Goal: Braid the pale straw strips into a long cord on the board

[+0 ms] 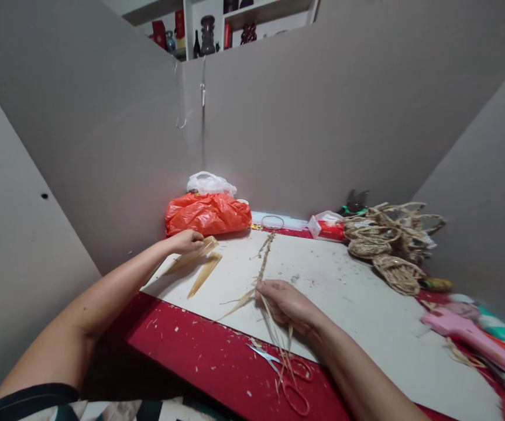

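My left hand reaches far forward with fingers curled onto the wide end of a few dried corn husk strips lying on the white board. My right hand is closed around the near end of a plaited husk braid that stretches away across the board, loose husk strands trailing from the fist toward me. Red-handled scissors lie on the red table cover just below the right hand.
An orange plastic bag and a clear bag sit at the back against the grey partition. A pile of woven husk pieces lies at the right, with a red and white packet beside it and a pink glue gun nearer.
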Demonstrator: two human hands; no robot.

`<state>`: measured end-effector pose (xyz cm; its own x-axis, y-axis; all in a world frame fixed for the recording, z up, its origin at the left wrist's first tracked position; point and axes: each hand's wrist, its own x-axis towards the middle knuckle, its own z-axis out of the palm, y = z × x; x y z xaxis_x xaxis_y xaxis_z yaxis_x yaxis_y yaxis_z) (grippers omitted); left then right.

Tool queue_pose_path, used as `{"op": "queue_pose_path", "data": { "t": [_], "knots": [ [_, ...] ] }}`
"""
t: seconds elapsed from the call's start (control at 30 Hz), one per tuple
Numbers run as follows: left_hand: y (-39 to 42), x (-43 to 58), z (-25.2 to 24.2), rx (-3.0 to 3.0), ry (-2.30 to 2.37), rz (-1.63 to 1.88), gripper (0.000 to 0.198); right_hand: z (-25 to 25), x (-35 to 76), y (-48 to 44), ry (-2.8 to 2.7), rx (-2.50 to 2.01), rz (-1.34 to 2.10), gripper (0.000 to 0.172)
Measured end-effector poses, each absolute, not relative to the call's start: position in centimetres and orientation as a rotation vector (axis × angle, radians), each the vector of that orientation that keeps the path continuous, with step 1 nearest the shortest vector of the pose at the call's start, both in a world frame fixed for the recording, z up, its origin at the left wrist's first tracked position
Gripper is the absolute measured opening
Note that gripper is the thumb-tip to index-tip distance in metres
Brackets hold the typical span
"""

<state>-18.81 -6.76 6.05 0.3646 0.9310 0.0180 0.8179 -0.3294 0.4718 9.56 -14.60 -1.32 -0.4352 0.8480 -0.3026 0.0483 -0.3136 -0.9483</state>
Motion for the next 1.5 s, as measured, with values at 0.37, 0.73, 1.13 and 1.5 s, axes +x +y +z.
{"op": "queue_pose_path", "data": {
  "t": [0.37, 0.73, 1.13, 1.5],
  "knots": [
    [-7.5, -15.4, 2.0, 2.334, 1.869, 0.383, 0.027, -1.3, 9.6, -14.4, -1.342, -1.163, 1.837, 0.024],
    [-8.2, -13.6, 2.3, 1.62, 1.308, 0.681, 0.02, -0.9, 9.7, -14.4, -1.288, -1.118, 1.884, 0.023],
    [-11.0, -9.5, 1.6, 0.969, 0.9, 0.877, 0.025, -0.7, 9.4, -14.5, -1.211, -1.037, 1.875, 0.024],
    [-12.0, -9.1, 1.2, 0.962, 0.768, 0.92, 0.021, -0.7, 9.5, -14.6, -1.174, -0.983, 1.835, 0.028]
  ]
}}
